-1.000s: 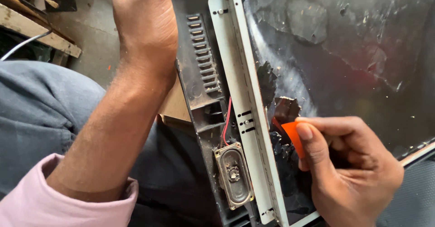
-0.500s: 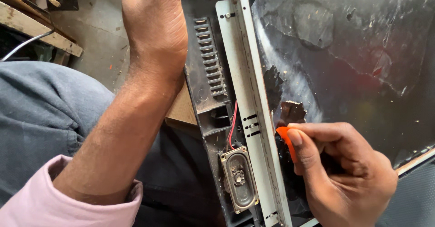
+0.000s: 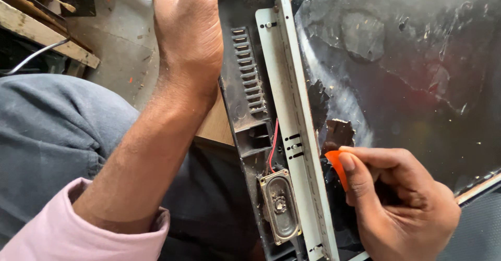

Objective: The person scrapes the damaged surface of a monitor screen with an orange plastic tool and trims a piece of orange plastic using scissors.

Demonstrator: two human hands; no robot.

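Observation:
A dismantled flat screen lies across my lap, its dark scratched panel (image 3: 417, 73) framed by a grey metal rim (image 3: 292, 110). My right hand (image 3: 402, 203) pinches a small orange plastic pick (image 3: 336, 167) against the panel's left edge, just below a patch of torn dark film (image 3: 339, 133). My left hand (image 3: 185, 26) rests on the black plastic back cover (image 3: 245, 99) near its upper edge, fingers out of view past the frame top. An oval speaker (image 3: 281, 209) with a red wire (image 3: 272, 143) sits in the cover below.
My grey trouser leg (image 3: 52, 130) and pink sleeve (image 3: 78, 229) fill the lower left. A wooden plank (image 3: 47, 34) and a white cable (image 3: 31, 57) lie on the concrete floor (image 3: 120, 47) at upper left.
My right hand with the orange pick has shifted slightly down along the panel's left edge. The view has drifted, so the screen sits further right. My left hand stays on the cover.

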